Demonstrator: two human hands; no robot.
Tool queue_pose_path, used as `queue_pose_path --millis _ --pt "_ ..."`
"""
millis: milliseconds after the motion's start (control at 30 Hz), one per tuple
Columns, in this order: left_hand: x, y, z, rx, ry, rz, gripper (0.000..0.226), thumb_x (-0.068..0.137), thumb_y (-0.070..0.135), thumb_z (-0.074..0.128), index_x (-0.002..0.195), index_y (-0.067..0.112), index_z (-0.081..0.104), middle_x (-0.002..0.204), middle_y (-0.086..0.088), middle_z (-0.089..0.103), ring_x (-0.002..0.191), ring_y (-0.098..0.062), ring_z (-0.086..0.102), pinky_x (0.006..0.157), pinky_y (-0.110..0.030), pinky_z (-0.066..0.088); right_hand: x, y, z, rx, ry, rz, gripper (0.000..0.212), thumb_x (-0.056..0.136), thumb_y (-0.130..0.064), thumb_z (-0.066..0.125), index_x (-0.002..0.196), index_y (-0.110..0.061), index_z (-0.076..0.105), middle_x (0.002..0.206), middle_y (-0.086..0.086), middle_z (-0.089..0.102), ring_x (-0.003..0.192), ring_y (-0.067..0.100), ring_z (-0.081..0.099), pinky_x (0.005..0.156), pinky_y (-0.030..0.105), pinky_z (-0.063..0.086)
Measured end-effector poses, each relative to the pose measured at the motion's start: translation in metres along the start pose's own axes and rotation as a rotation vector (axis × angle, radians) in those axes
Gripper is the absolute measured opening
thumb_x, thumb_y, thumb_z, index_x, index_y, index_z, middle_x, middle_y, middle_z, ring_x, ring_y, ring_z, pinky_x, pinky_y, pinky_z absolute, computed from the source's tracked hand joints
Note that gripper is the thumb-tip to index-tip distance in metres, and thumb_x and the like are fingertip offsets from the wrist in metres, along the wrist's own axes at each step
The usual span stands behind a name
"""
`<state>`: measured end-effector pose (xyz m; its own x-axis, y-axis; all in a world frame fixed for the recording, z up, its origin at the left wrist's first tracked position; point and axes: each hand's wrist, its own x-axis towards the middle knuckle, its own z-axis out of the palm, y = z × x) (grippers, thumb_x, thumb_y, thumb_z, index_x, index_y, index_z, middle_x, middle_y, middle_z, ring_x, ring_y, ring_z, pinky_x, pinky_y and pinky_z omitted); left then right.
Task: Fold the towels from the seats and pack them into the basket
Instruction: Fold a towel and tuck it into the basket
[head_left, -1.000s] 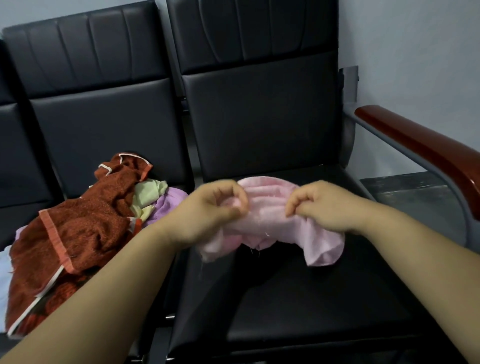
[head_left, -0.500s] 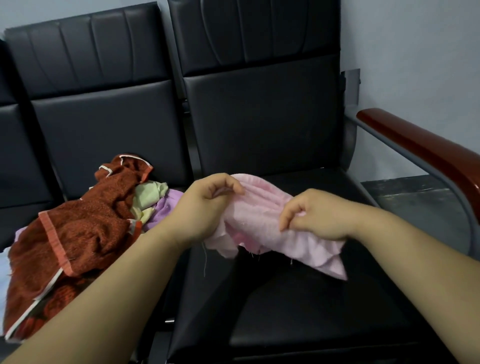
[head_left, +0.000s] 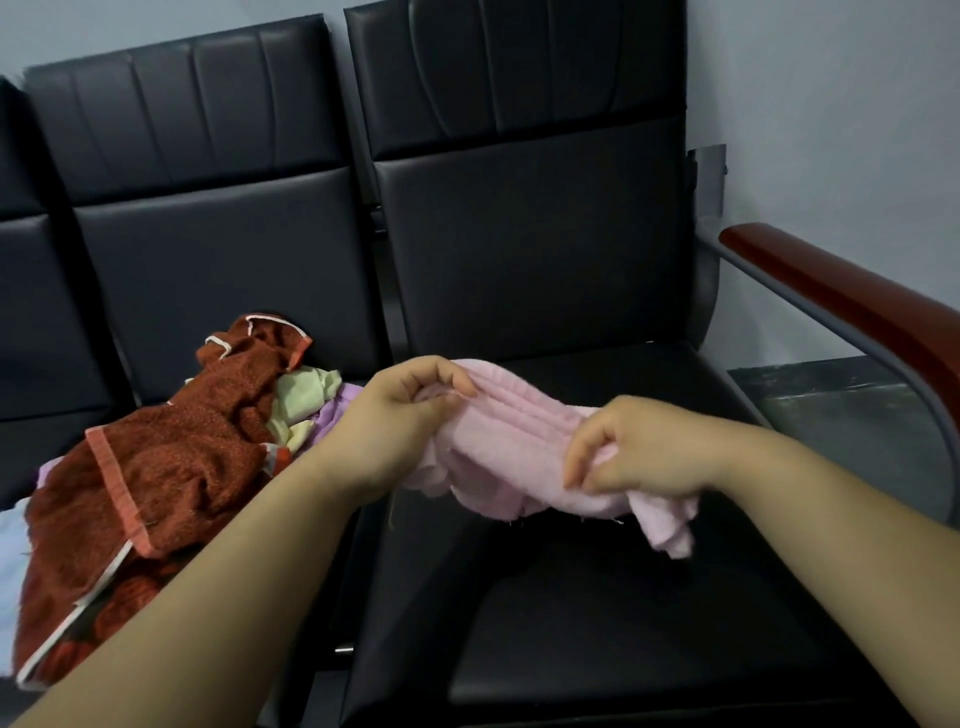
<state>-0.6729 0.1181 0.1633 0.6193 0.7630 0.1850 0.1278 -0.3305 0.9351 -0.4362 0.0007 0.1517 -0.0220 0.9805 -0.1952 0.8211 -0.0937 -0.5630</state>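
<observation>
A black padded bench (head_left: 597, 639) stands against a grey wall (head_left: 831, 93). A rust-red towel (head_left: 171, 467) tops the heap (head_left: 306, 395) on its left seat. Over the right seat the left hand (head_left: 400, 421) and right hand (head_left: 644, 452) each pinch the pink towel (head_left: 514, 441), bunched a second ago, now drawn out between them. A red-brown armrest (head_left: 857, 301) flanks the right.

Dim, soft indoor light; faint sheen on black seat backs (head_left: 524, 244); wide-angle bending at edges; slight softness.
</observation>
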Motion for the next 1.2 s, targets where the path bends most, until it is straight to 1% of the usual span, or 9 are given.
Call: queue_pose_path --millis 167,267,367,467,567,700,800,1000,1200 --pt "0.000 -0.002 -0.007 0.472 -0.437 0.038 0.016 0.086 0.006 0.078 0.094 0.019 0.075 0.097 0.008 0.074 0.092 -0.001 0.067 0.083 -0.014 0.049 0.009 0.005 -0.007 0.336 0.510 0.058 0.042 0.094 -0.003 0.054 0.073 -0.031 0.078 0.088 -0.014 0.071 0.091 0.011 0.066 0.080 0.028 0.054" --pt "0.006 -0.006 -0.011 0.596 -0.329 0.047 0.019 0.087 0.006 0.074 0.091 0.024 0.074 0.089 0.018 0.070 0.084 0.004 0.064 0.078 -0.014 0.048 0.010 -0.007 -0.004 0.481 0.659 -0.013 0.042 0.093 -0.001 0.053 0.071 -0.029 0.076 0.085 -0.018 0.071 0.089 0.003 0.063 0.079 0.023 0.047" --pt "0.008 -0.008 -0.012 0.275 -0.019 0.022 0.017 0.094 0.001 0.064 0.087 0.015 0.070 0.073 0.006 0.066 0.065 -0.017 0.064 0.062 -0.033 0.055 0.002 -0.015 -0.008 0.547 0.408 -0.107 0.023 0.090 -0.010 0.073 0.083 -0.031 0.081 0.097 -0.023 0.074 0.096 -0.004 0.068 0.082 0.010 0.047" --pt "0.004 -0.005 -0.010 -0.074 0.043 -0.033 0.022 0.098 0.000 0.060 0.084 0.015 0.067 0.072 -0.010 0.061 0.059 -0.025 0.062 0.052 -0.034 0.051 -0.005 -0.008 -0.006 0.150 -0.087 -0.018 0.024 0.085 -0.022 0.080 0.091 -0.045 0.080 0.104 -0.024 0.072 0.098 0.001 0.070 0.091 0.025 0.056" --pt "-0.001 -0.003 -0.010 -0.056 -0.157 0.058 0.017 0.093 -0.001 0.067 0.084 0.013 0.070 0.084 0.001 0.067 0.081 -0.011 0.063 0.071 -0.025 0.053 0.000 -0.002 -0.008 0.008 0.131 0.028 0.032 0.090 -0.015 0.069 0.081 -0.043 0.080 0.095 -0.025 0.073 0.096 -0.001 0.067 0.099 0.030 0.053" --pt "-0.003 -0.004 -0.019 0.372 -0.427 0.024 0.015 0.083 0.006 0.081 0.089 0.017 0.073 0.092 0.003 0.072 0.088 -0.003 0.064 0.081 -0.018 0.051 0.000 -0.003 -0.014 0.278 0.462 0.058 0.040 0.096 -0.004 0.053 0.078 -0.030 0.078 0.095 -0.014 0.071 0.094 0.009 0.064 0.086 0.028 0.052" --pt "-0.001 0.005 -0.019 0.634 -0.359 0.055 0.018 0.081 0.009 0.080 0.086 0.024 0.072 0.085 0.016 0.069 0.082 0.002 0.063 0.078 -0.016 0.048 -0.006 -0.014 -0.007 0.415 0.500 0.042 0.041 0.096 -0.002 0.051 0.075 -0.029 0.076 0.099 -0.015 0.069 0.098 0.005 0.060 0.084 0.024 0.044" --pt "0.003 0.085 -0.041 0.049 -0.018 0.013 0.016 0.095 -0.002 0.064 0.089 0.012 0.068 0.074 -0.006 0.061 0.063 -0.021 0.056 0.061 -0.029 0.050 -0.029 -0.060 -0.068 0.551 0.585 -0.039 0.039 0.091 0.003 0.055 0.071 -0.023 0.077 0.096 -0.007 0.072 0.096 0.010 0.064 0.082 0.024 0.048" --pt "-0.011 0.214 -0.056 -0.226 -0.053 0.175 0.021 0.087 0.000 0.069 0.079 0.019 0.069 0.074 -0.002 0.065 0.060 -0.015 0.061 0.056 -0.026 0.055 -0.079 -0.126 -0.163 0.606 0.679 -0.233 0.042 0.088 0.004 0.056 0.067 -0.026 0.076 0.079 -0.005 0.070 0.079 0.019 0.057 0.071 0.032 0.047"
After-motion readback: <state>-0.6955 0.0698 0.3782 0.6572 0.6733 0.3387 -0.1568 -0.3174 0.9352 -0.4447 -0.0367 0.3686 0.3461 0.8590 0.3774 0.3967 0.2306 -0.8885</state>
